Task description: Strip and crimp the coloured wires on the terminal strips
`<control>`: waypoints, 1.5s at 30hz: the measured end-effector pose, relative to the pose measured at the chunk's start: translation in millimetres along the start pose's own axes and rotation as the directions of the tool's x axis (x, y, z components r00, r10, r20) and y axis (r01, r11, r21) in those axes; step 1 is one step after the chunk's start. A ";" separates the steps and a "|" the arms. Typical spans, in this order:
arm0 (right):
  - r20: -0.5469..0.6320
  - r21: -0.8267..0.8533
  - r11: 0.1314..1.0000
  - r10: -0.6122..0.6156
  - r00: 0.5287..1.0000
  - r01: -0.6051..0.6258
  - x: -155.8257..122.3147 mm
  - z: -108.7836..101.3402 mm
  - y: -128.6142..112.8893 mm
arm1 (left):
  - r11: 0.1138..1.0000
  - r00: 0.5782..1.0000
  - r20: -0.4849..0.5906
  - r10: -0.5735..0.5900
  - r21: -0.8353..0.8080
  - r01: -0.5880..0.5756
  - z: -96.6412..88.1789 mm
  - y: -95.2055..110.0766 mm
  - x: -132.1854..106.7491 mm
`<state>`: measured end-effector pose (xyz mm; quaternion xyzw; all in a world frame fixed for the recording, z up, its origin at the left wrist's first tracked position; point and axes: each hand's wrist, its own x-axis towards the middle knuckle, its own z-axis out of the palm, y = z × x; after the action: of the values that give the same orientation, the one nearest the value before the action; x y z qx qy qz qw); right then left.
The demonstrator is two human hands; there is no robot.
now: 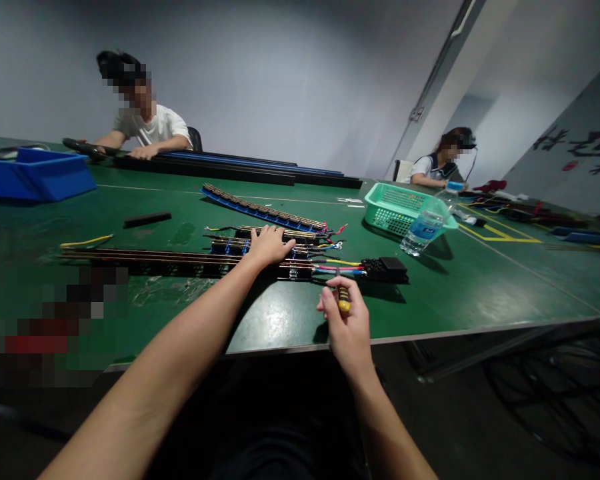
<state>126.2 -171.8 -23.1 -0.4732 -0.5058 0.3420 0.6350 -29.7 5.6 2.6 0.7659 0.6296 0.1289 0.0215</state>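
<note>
strips (190, 262) lie beneath and to both sides of left hand (270, 247), spread ungrasping on top; right hand (349, 327), clenched round tool (343, 300), near wires (340, 269).

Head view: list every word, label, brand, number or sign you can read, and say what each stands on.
"不": small black writing on the right-hand wall panel; what follows is unclear at the picture's edge.
Large brush characters, same panel: too slanted and cut off to read surely.
Red mark below them: too small.
Blue label on the water bottle: too blurred.
No numbers readable.
</note>
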 end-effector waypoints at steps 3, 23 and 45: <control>0.078 -0.108 0.988 -0.098 0.992 0.106 -15.1 -0.7 -11.7 | 1.000 1.000 -0.003 0.003 -0.007 -0.003 -0.2 -1.2 -0.3; 0.294 0.136 0.991 -0.025 0.956 -0.016 98.9 -1.1 -2.7 | 1.000 1.000 -0.021 0.014 0.001 -0.014 5.1 -2.2 0.6; -0.106 0.333 0.927 -0.147 0.983 0.174 148.6 1.7 -40.2 | 1.000 1.000 -0.024 0.019 -0.018 -0.019 1.1 -2.5 0.1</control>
<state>160.6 -48.5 62.4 -0.3263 -0.4505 0.3523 0.7527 -31.8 6.3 1.1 0.7701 0.6212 0.1439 0.0197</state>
